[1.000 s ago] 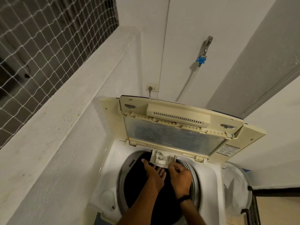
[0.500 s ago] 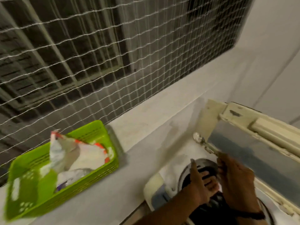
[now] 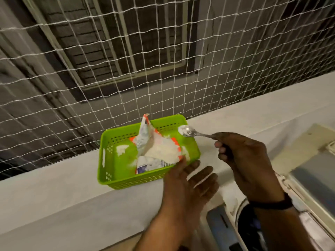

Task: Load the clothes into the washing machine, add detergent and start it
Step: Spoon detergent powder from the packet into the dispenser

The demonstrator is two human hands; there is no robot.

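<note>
A green plastic basket point(image 3: 116, 171) stands on the white ledge. An open detergent packet point(image 3: 155, 151) with white powder lies in it. My left hand point(image 3: 188, 185) is spread flat at the basket's near right corner, its thumb touching the packet's edge. My right hand point(image 3: 243, 156) grips the handle of a metal spoon point(image 3: 188, 132), whose bowl, dusted with powder, hovers over the basket's right rim. The washing machine point(image 3: 223, 225) shows at the bottom right, with its raised lid point(image 3: 311, 178) beside my right arm. Dark clothes point(image 3: 252, 230) lie in the drum.
White netting point(image 3: 126, 60) closes off the opening above the ledge point(image 3: 54, 192), with a barred window behind it. Spilled powder sits on the basket's floor. A dark band is on my right wrist.
The view has swung left from the machine's drum to the ledge. Both hands left the drum area and came to the green basket; the right hand now shows a spoon.
</note>
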